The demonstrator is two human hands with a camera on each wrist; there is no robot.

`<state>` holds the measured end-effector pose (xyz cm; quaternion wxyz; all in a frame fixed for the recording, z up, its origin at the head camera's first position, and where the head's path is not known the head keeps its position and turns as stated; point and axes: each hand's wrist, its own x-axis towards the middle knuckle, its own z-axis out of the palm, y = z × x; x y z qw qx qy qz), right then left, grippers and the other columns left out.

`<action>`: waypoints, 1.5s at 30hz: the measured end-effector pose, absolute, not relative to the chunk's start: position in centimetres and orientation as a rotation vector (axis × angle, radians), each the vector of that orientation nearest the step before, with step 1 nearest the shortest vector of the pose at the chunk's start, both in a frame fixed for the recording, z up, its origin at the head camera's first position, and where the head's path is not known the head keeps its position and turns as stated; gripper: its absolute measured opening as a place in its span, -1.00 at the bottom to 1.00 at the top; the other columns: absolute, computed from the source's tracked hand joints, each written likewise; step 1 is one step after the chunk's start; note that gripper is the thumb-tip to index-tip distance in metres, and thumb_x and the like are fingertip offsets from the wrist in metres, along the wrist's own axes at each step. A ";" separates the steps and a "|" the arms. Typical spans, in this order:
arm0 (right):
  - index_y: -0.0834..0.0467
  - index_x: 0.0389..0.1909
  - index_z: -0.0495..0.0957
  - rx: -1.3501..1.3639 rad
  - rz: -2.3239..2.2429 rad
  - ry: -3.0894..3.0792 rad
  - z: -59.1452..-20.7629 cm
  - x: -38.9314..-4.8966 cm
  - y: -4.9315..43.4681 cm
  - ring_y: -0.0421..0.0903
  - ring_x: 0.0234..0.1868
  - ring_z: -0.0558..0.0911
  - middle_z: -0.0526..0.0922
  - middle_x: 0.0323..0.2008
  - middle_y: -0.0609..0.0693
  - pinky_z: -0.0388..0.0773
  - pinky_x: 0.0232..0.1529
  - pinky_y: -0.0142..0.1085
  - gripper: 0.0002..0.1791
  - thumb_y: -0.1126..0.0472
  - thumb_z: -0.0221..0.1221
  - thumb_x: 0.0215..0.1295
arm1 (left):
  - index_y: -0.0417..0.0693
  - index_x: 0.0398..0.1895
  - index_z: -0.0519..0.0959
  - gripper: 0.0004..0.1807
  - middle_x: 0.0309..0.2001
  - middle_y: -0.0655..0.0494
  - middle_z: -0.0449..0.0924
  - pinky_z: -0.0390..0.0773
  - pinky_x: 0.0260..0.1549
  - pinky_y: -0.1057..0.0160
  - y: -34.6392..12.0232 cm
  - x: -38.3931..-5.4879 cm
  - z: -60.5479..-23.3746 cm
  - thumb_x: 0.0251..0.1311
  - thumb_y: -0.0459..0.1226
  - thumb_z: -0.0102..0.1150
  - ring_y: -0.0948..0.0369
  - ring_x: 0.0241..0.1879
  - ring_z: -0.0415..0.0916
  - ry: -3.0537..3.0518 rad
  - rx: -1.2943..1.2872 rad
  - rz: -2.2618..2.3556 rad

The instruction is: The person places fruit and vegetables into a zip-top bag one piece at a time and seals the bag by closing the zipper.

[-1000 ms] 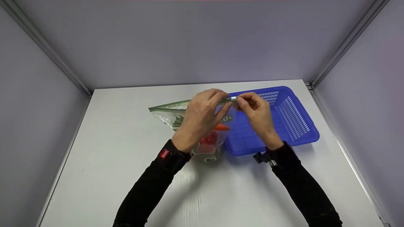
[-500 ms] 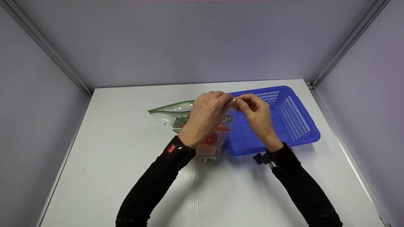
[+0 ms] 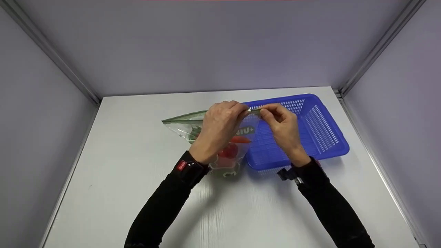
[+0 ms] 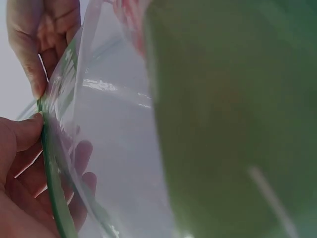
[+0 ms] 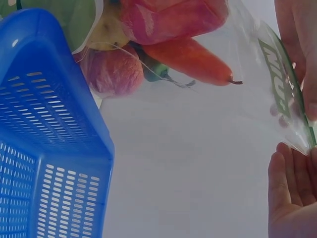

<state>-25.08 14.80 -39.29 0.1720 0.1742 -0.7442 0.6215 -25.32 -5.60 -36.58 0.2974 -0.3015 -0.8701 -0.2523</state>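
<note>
A clear zip bag (image 3: 237, 151) with a green zip strip stands left of the blue basket. Inside show a long orange-red vegetable (image 5: 190, 59), perhaps a carrot, a red round one (image 3: 230, 150) and green leafy stuff. My left hand (image 3: 220, 122) pinches the strip at a small white slider, mostly hidden by its fingertips. Just right of it, my right hand (image 3: 282, 127) pinches the end of the strip between thumb and forefinger. A short stretch of green strip (image 3: 255, 111) shows between the hands. The strip's left end gapes apart.
The blue plastic basket (image 3: 334, 137) sits at the back right, its left side behind the bag and its front edge beneath my right hand. A white table (image 3: 120, 179) carries everything. Grey walls (image 3: 213, 44) enclose the back and sides.
My left hand moved right onto the slider, then back left a little with it. More green strip now shows between the hands. My right hand stays almost still.
</note>
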 end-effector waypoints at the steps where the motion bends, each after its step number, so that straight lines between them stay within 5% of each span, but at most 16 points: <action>1: 0.40 -0.08 0.64 0.488 1.767 -2.109 -39.3 -25.1 14.9 -0.08 -0.20 0.71 0.70 -0.23 0.09 0.68 -0.07 -0.26 -0.84 0.36 0.19 0.50 | -0.10 -0.12 0.75 -0.80 -0.24 0.09 0.77 0.65 -0.28 0.13 -5.7 -25.3 -36.6 0.48 -0.19 0.22 0.12 -0.27 0.71 -2.320 -0.798 -0.676; 18: 0.41 -0.11 0.63 0.434 1.783 -2.086 -39.7 -25.2 15.1 0.16 -0.19 0.69 0.70 -0.27 0.12 0.68 -0.04 -0.21 -0.86 0.37 0.22 0.48 | -0.09 -0.15 0.75 -0.79 -0.28 0.10 0.77 0.63 -0.29 0.10 -7.1 -25.3 -37.4 0.48 -0.16 0.21 0.11 -0.32 0.69 -2.337 -0.753 -0.721; 40: 0.42 -0.10 0.63 0.390 1.762 -2.079 -39.7 -25.2 15.3 -0.05 -0.21 0.72 0.71 -0.23 0.12 0.69 -0.06 -0.23 -0.84 0.35 0.22 0.48 | -0.12 -0.15 0.74 -0.79 -0.29 0.06 0.76 0.66 -0.17 0.09 -8.3 -25.1 -37.8 0.48 -0.19 0.21 0.11 -0.31 0.69 -2.325 -0.741 -0.735; 45: 0.40 -0.09 0.64 0.373 1.763 -2.086 -39.8 -25.2 15.4 0.10 -0.18 0.71 0.71 -0.22 0.12 0.69 -0.04 -0.20 -0.84 0.35 0.21 0.49 | -0.13 -0.16 0.74 -0.80 -0.30 0.05 0.75 0.65 -0.19 0.08 -8.7 -25.1 -37.8 0.47 -0.20 0.22 0.09 -0.30 0.69 -2.318 -0.742 -0.735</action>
